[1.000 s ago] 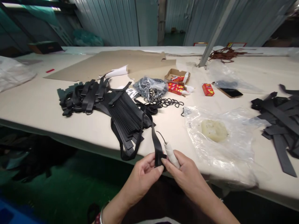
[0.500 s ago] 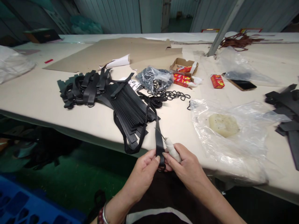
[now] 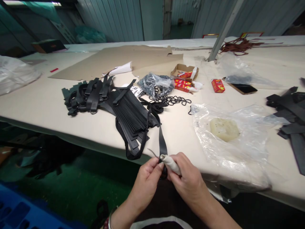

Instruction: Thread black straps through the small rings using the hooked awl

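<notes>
A narrow black strap (image 3: 162, 143) runs from the table down to my hands, its lower end at the table's front edge. My left hand (image 3: 148, 178) pinches that end between thumb and fingers. My right hand (image 3: 188, 178) is closed around an awl-like tool (image 3: 172, 164) with a white wrapped handle. A thin, dark, curved tip reaches left from the handle, across the strap and above my left thumb. Part of a dark ring shows below the strap between my hands. My right fingertips are partly hidden, so whether they also grip the strap is unclear.
Fanned black straps (image 3: 130, 113) and a bundle of straps with rings (image 3: 89, 97) lie to the left. Black metal hooks (image 3: 177, 100), small red boxes (image 3: 218, 86), a phone (image 3: 244, 88) and a yellowish wax-like block (image 3: 224, 128) on plastic are farther right. A metal post (image 3: 225, 31) rises behind.
The tool in my right hand has tilted, its handle lower and its tip swung left across the strap. My left hand still pinches the strap end. The view has shifted slightly.
</notes>
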Available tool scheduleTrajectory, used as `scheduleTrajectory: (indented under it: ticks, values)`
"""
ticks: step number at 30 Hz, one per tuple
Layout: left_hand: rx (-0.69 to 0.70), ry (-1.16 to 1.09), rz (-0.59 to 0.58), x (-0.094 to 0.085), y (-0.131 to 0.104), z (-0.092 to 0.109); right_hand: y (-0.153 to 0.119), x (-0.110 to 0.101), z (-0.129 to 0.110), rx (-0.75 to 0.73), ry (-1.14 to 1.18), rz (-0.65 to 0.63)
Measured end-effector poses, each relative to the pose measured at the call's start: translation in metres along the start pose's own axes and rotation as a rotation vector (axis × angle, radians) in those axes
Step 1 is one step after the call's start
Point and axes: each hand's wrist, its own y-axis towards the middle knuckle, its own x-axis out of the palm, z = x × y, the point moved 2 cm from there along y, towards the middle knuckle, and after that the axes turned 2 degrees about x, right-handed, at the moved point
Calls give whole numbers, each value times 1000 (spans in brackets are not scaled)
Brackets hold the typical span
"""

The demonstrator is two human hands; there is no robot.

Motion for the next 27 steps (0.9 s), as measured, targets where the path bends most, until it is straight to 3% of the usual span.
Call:
scheduleTrajectory:
  ticks: [3, 6, 12, 19, 21, 23, 27]
  values:
    - [-6, -38, 0, 2, -3, -5, -3, -8, -7, -265, -158, 78]
    - [-34, -58, -48, 4, -6, -8, -5, -18, -12, -416, -246, 122]
    - [19, 84, -55, 7, -9, 0, -6, -31, -14, -520, -274, 101]
    - [108, 206, -35, 7, -9, 4, -8, -31, -10, -514, -241, 102]
    - [137, 244, -25, 7, -10, 5, -10, -28, -10, -482, -192, 101]
    - [144, 272, -18, 8, -10, 7, -11, -24, -9, -344, -92, 126]
    - [120, 267, -20, 12, -10, 7, -11, -16, -2, 245, 222, 84]
